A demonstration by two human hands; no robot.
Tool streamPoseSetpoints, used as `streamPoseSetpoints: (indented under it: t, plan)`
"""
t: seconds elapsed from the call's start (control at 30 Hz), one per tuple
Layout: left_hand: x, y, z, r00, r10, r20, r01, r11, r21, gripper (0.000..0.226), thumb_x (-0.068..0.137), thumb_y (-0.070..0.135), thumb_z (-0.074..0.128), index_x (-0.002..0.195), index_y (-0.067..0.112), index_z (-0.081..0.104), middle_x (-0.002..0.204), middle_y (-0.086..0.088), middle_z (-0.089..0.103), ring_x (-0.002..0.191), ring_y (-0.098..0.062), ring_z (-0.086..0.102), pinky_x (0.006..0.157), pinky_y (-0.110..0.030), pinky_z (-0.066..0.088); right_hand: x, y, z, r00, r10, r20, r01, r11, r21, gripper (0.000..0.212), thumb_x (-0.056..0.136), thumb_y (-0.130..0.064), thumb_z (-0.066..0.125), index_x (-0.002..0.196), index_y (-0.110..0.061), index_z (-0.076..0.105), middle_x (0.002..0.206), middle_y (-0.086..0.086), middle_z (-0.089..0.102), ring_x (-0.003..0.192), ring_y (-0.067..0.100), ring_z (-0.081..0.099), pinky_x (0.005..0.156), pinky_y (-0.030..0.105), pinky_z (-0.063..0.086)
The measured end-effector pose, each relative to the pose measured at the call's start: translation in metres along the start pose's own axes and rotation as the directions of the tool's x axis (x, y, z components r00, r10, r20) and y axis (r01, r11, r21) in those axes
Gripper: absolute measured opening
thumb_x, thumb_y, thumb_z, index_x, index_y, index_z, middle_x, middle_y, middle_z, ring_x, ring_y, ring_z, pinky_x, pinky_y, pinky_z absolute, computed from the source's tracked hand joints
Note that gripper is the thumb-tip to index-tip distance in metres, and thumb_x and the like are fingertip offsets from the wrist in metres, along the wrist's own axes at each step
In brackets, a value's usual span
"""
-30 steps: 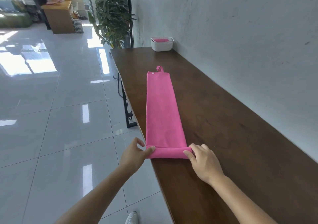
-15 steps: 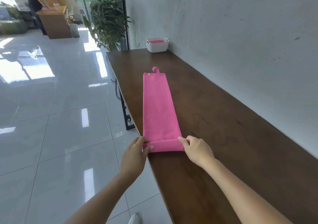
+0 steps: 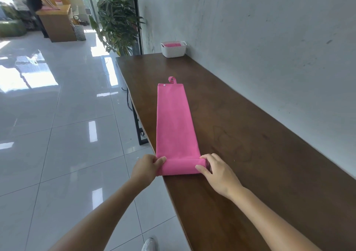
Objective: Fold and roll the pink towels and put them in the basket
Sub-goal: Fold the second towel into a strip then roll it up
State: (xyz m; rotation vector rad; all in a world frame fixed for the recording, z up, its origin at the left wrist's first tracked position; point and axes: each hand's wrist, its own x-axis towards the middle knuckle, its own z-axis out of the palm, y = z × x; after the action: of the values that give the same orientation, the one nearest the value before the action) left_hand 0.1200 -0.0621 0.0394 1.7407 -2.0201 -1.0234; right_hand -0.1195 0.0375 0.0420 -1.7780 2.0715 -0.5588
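Note:
A pink towel (image 3: 174, 119), folded into a long narrow strip, lies along the near left edge of the dark wooden table (image 3: 250, 144). Its near end is wound into a short roll. My left hand (image 3: 147, 167) grips the roll's left end with curled fingers and thumb. My right hand (image 3: 215, 168) grips the right end the same way. A small hanging loop sticks out at the strip's far end. The white woven basket (image 3: 173, 52) stands at the table's far end by the wall, with pink towel inside.
A grey wall (image 3: 260, 38) runs along the table's right side. Glossy tiled floor lies to the left. A potted plant (image 3: 117, 23) stands past the table's far end. A person stands at a wooden counter (image 3: 56, 23) far back left.
The near end of the towel has grown from a flat fold into a thicker roll. Both hands have moved forward with it along the strip.

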Motion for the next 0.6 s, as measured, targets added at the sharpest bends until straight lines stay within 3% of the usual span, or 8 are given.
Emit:
streamPoseSetpoints:
  t: [0.13,0.23,0.3,0.4,0.47,0.53,0.6]
  plan:
    - [-0.004,-0.003,0.0,0.997,-0.072,0.027,0.074,0.99,-0.122,0.047,0.1,0.048,0.056,0.071,0.012,0.061,0.061,0.0,0.06,0.055,-0.018,0.055,0.061,-0.034,0.05,0.003,0.0,0.0,0.997,0.075,0.037,-0.078,0.992,0.098,0.037,0.095,-0.063,0.05,0.109,-0.029,0.056,0.107,-0.013,0.055,0.089,0.002,0.055,0.069,0.018,0.042]
    - [-0.012,0.0,0.005,0.988,-0.035,-0.149,0.024,0.997,-0.079,0.023,0.099,0.043,0.059,0.092,0.022,0.063,0.092,0.005,0.067,0.078,-0.01,0.062,0.069,-0.03,0.05,0.01,-0.003,-0.001,0.991,0.117,0.064,-0.124,0.986,0.111,0.039,0.096,-0.063,0.048,0.106,-0.026,0.056,0.108,-0.01,0.058,0.091,0.004,0.057,0.07,0.02,0.044]
    - [-0.019,0.003,0.008,0.963,0.063,-0.261,-0.071,0.997,-0.023,0.014,0.102,0.036,0.055,0.099,0.024,0.061,0.108,0.01,0.058,0.089,-0.009,0.058,0.074,-0.028,0.046,0.016,-0.006,-0.003,0.986,0.143,0.089,-0.15,0.986,0.077,0.045,0.096,-0.064,0.046,0.109,-0.023,0.058,0.11,-0.007,0.06,0.093,0.007,0.058,0.068,0.021,0.043]
    - [-0.024,-0.001,0.012,0.944,0.18,-0.276,-0.167,0.984,0.069,0.019,0.106,0.036,0.046,0.105,0.024,0.06,0.109,0.009,0.054,0.091,-0.012,0.059,0.076,-0.026,0.047,0.026,-0.01,-0.007,0.972,0.186,0.141,-0.191,0.981,0.02,0.053,0.098,-0.066,0.043,0.11,-0.018,0.059,0.105,-0.004,0.063,0.086,0.01,0.059,0.062,0.022,0.041]
    - [-0.025,-0.009,0.013,0.934,0.251,-0.254,-0.232,0.967,0.102,0.026,0.105,0.043,0.044,0.11,0.025,0.062,0.11,0.01,0.055,0.094,-0.009,0.057,0.083,-0.03,0.053,0.033,-0.013,-0.009,0.961,0.214,0.174,-0.219,0.976,0.008,0.054,0.098,-0.066,0.04,0.093,-0.016,0.058,0.089,-0.003,0.063,0.075,0.012,0.058,0.061,0.027,0.042]
    - [-0.024,-0.02,0.014,0.907,0.356,-0.226,-0.323,0.931,0.171,0.033,0.101,0.053,0.047,0.12,0.03,0.06,0.118,0.014,0.053,0.107,-0.007,0.051,0.091,-0.028,0.052,0.039,-0.015,-0.011,0.949,0.247,0.199,-0.254,0.967,0.01,0.057,0.099,-0.066,0.038,0.071,-0.017,0.045,0.07,-0.001,0.053,0.062,0.016,0.05,0.06,0.033,0.038]
    - [-0.022,-0.028,0.014,0.891,0.419,-0.173,-0.376,0.896,0.236,0.044,0.096,0.06,0.054,0.131,0.033,0.054,0.128,0.015,0.048,0.116,-0.007,0.046,0.094,-0.027,0.049,0.045,-0.017,-0.014,0.935,0.281,0.216,-0.292,0.956,0.022,0.06,0.1,-0.066,0.038,0.065,-0.017,0.036,0.064,-0.001,0.044,0.057,0.017,0.044,0.058,0.034,0.034]
